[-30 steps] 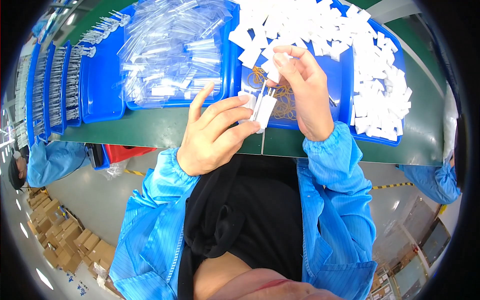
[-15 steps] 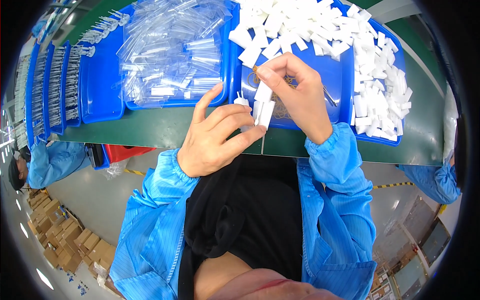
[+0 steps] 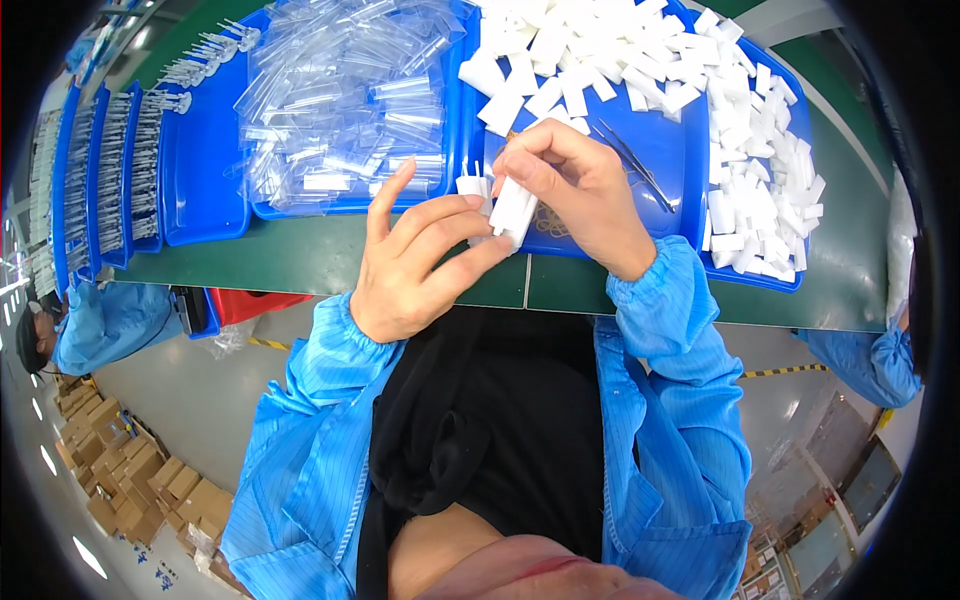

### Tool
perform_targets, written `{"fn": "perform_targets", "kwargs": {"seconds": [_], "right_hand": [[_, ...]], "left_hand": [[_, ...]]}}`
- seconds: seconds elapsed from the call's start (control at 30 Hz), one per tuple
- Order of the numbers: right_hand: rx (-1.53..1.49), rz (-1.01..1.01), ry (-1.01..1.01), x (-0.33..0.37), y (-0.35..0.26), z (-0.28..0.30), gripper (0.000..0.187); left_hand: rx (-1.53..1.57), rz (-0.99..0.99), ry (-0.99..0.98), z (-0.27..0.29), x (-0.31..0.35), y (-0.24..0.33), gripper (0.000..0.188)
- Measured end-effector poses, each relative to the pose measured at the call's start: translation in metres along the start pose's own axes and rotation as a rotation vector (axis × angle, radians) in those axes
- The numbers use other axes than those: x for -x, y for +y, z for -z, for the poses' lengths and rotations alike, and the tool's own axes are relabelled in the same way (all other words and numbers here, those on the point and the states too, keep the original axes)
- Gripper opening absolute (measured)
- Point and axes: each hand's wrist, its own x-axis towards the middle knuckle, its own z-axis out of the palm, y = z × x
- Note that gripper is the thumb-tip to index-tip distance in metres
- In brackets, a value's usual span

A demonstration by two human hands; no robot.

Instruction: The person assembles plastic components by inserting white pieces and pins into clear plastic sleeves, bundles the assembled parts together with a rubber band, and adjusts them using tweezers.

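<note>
In front of me, my left hand (image 3: 425, 250) is closed, its thumb and fingertips pinching a small white plug-like piece (image 3: 474, 188) with two thin prongs pointing up. Its index finger stretches away to the far side. Against that piece, on its right, lies a white oblong block (image 3: 516, 212). My right hand (image 3: 580, 190) grips the block's upper end between thumb and fingers. Something tan shows by the right fingertips, too small to make out. The fingers partly hide where the two white pieces meet.
A blue tray (image 3: 672, 205) below holds tan rubber bands (image 3: 549, 222) and dark tweezers (image 3: 640, 165). White blocks (image 3: 740, 150) heap beyond and right. Clear plastic sleeves (image 3: 340, 110) fill a tray at left. Racks of metal-tipped parts (image 3: 145, 150) stand far left on the green table (image 3: 330, 255).
My right hand has moved slightly down and left, bringing its white block down along the piece below. My left hand has shifted a little left. More of the tweezers now shows.
</note>
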Motion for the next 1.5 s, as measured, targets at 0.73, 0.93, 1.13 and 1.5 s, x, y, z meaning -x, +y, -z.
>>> {"fn": "perform_targets", "kwargs": {"seconds": [0.73, 0.93, 1.13, 1.5], "right_hand": [[0.357, 0.164, -0.034, 0.014, -0.003, 0.002, 0.017], [0.284, 0.125, -0.094, 0.013, -0.002, 0.002, 0.018], [0.167, 0.001, -0.107, 0.012, -0.012, -0.002, 0.021], [0.866, 0.397, -0.103, -0.041, -0.017, -0.038, 0.02]], "left_hand": [[0.077, 0.074, 0.096, -0.008, 0.005, -0.006, 0.038], [0.055, 0.072, 0.087, -0.009, 0.007, -0.004, 0.038], [0.089, 0.097, 0.139, -0.007, 0.016, -0.006, 0.034], [0.173, 0.299, 0.292, 0.022, 0.06, -0.017, 0.041]]}}
